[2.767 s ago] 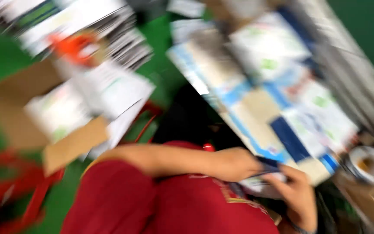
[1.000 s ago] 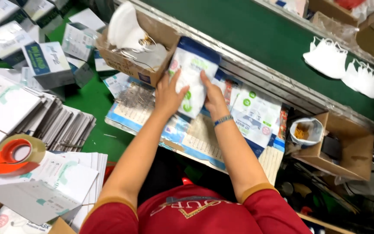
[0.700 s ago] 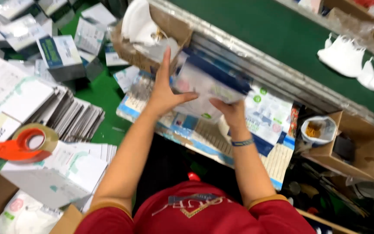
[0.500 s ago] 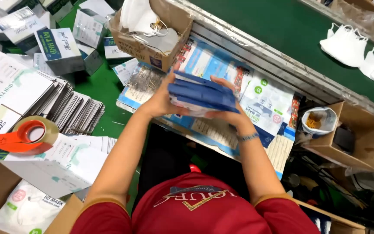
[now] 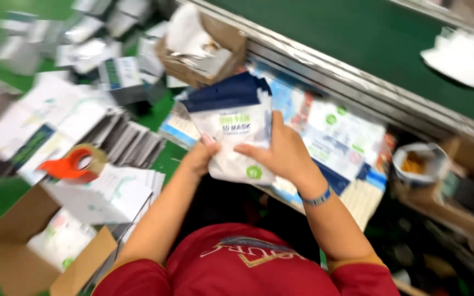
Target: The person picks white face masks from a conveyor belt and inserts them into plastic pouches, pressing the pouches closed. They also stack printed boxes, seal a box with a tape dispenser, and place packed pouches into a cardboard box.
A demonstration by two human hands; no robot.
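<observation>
Here both hands hold a white plastic pouch (image 5: pixel 236 143) with a dark blue top, lifted just above the tabletop (image 5: pixel 171 156) in the middle of the view, between the person's chest and the conveyor belt (image 5: pixel 357 49) on the far side. The left hand (image 5: pixel 199 158) grips its near left corner, fingers curled shut on the film; the right hand (image 5: pixel 281 151) lies on its right side, thumb across the front and fingers spread behind. By its look the pouch is light and soft, a thin glossy film around flat contents, so it would likely sag if held by one corner and could slide in a loose grip. Its two long edges, taken as they are now, seem the safest hold, since the seams there are stiffer than the middle. More such pouches (image 5: pixel 341 131) lie spread on the tabletop beneath and to the right. To the near left sit an orange tape dispenser (image 5: pixel 75 163) and an open cardboard box (image 5: pixel 26 257); another cardboard box (image 5: pixel 204 52) stands at the far left edge of the belt. The view is somewhat blurred.
</observation>
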